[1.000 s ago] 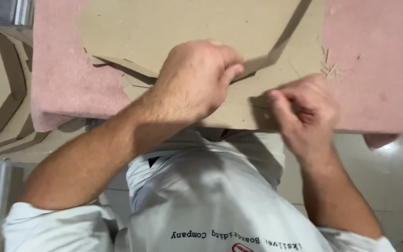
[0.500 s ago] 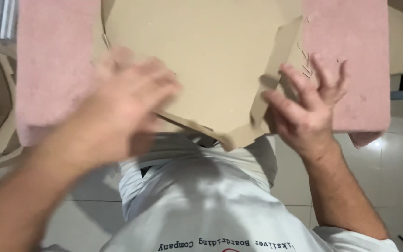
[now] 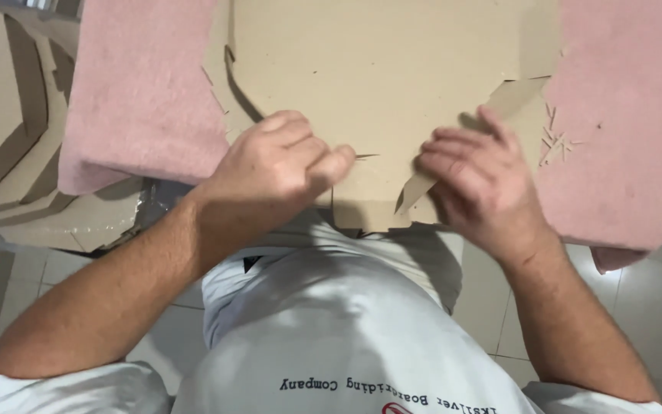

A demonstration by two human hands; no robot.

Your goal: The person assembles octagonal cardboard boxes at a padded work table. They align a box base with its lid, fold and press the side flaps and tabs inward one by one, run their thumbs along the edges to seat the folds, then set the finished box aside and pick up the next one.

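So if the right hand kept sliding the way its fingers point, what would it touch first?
The right hand lies flat on the cardboard sheet, fingers aimed up-left. Going on, it would likely just cross more bare cardboard; nothing else seems to lie in that line.

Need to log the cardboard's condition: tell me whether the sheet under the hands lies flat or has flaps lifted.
Mostly flat on the pink pad. The cardboard sheet has cut flaps slightly raised, throwing shadows, near the left hand and right hand.
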